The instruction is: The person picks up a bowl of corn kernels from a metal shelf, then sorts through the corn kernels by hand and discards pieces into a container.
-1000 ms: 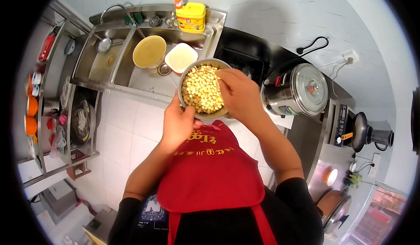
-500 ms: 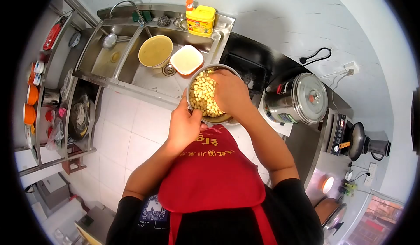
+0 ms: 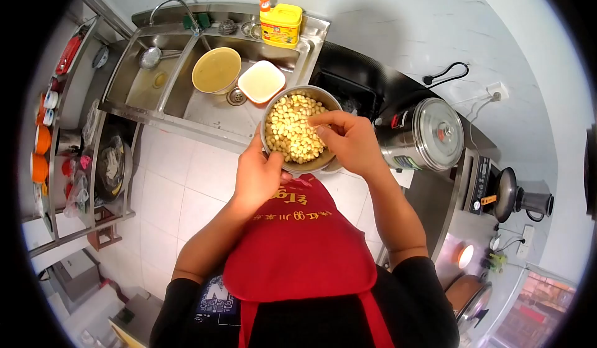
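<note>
A round metal bowl (image 3: 319, 91) holds pale yellow, bean-like kernels (image 3: 292, 124), perhaps soybeans or peanuts. My left hand (image 3: 260, 169) grips the bowl at its lower left, thumb over the rim and the other fingers partly hidden beneath. Above the right part of the bowl, my right hand (image 3: 351, 141) is bent with thumb and forefinger brought together near the kernels. Whatever may be between those fingertips is too small to make out.
Beyond the bowl lies a double sink (image 3: 180, 74) with a tan basin (image 3: 216, 70) and a white square container (image 3: 262, 81). A yellow jug (image 3: 281, 26) stands on its back ledge. To the right is a large lidded steel pot (image 3: 429, 133); shelves (image 3: 93, 124) line the left.
My right hand has come up out of the kernels toward the bowl's right rim, its fingers now pinched. More of the kernels show. My left hand keeps its hold on the bowl.
</note>
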Available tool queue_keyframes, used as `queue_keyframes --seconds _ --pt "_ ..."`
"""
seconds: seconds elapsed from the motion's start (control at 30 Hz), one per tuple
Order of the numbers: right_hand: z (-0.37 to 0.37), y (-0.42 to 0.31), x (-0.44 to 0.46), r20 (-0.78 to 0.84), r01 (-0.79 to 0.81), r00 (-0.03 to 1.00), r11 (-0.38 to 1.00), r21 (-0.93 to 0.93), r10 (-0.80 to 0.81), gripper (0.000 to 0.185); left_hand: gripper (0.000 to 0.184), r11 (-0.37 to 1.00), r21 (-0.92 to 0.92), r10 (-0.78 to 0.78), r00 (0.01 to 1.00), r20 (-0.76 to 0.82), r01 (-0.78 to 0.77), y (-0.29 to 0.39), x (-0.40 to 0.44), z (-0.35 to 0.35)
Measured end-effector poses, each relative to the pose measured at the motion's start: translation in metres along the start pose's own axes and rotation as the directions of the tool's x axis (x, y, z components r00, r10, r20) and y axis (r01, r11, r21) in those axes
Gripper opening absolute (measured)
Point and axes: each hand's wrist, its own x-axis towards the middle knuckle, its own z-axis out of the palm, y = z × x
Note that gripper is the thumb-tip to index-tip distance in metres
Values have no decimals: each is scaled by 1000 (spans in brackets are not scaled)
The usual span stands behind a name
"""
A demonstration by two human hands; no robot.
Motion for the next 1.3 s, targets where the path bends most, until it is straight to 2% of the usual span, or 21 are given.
queue_keyframes --seconds 0.03,0.07,0.13,0.17,0.23,0.3,0.33,0.43,0.53,0.67,0.73,0.77,0.83,0.87,0.9,0.97,1.1,1.13,1.2,1.23,1.3 --pt "-2 -4 1 55 -174 984 981 90 170 15 44 1000 1 1 1000 2 -1 -1 0 0" --pt "0 -9 2 54 -173 984 981 90 168 15 44 1000 -11 0 1000 12 0 -3 1 -1" --pt "10 -19 6 -157 -68 986 990 -122 48 13 45 1000 -19 1 1000 23 -1 -2 2 -2" --pt "17 -14 11 -160 -67 986 990 -121 47 13 46 1000 -7 -7 1000 20 7 -1 2 -1" --pt "30 6 24 -220 267 912 908 -323 -347 13 46 1000 8 -18 1000 20 18 0 0 -1" --pt "36 12 34 -196 294 900 874 -387 -390 13 69 997 60 -47 998 41 45 3 1 -2" --pt "38 12 37 -167 321 887 834 -448 -431 13 69 997 59 -46 998 38 44 3 1 -2" --pt "39 11 39 -79 211 950 808 -550 -302 14 69 999 41 -12 999 43 10 3 0 -1" --pt "39 12 42 4 195 968 741 -643 -252 14 69 1000 19 -9 999 43 8 0 2 -1" --pt "37 3 38 -19 137 981 758 -638 -193 14 68 997 46 -57 998 41 55 5 1 0" --pt "33 -2 30 -107 133 968 822 -553 -229 11 68 997 40 -61 998 32 60 4 0 0" --pt "28 -5 27 -106 135 967 822 -554 -230 11 58 999 32 -29 999 14 28 3 0 1" --pt "13 -6 19 -172 215 947 932 -292 -272 9 49 1000 23 2 1000 -3 -2 0 0 2" --pt "5 1 14 -207 154 960 973 -170 -188 10 47 1000 12 -17 1000 -10 17 0 1 1" --pt "-4 1 8 -206 153 960 973 -171 -187 10 46 999 1 -36 999 -18 36 -1 2 1" --pt "-20 -1 -4 -310 -1 947 966 257 83 10 44 998 15 -54 998 -18 55 -1 3 0" --pt "-43 56 -12 -401 3 908 953 302 124 13 42 999 32 -39 998 -42 40 3 2 1" --pt "-45 84 -10 -397 20 918 998 58 4 12 42 998 35 -43 999 -32 44 1 3 1" --pt "-47 132 -8 -345 64 920 939 -338 -187 15 53 998 11 -68 998 -13 68 -1 6 -2" --pt "-49 142 -8 -352 55 918 939 -339 -181 15 53 997 14 -71 997 -3 71 -1 6 -1" --pt "-53 155 -8 -365 -3 907 864 -503 -209 19 52 995 36 -97 995 -29 98 2 6 -1"
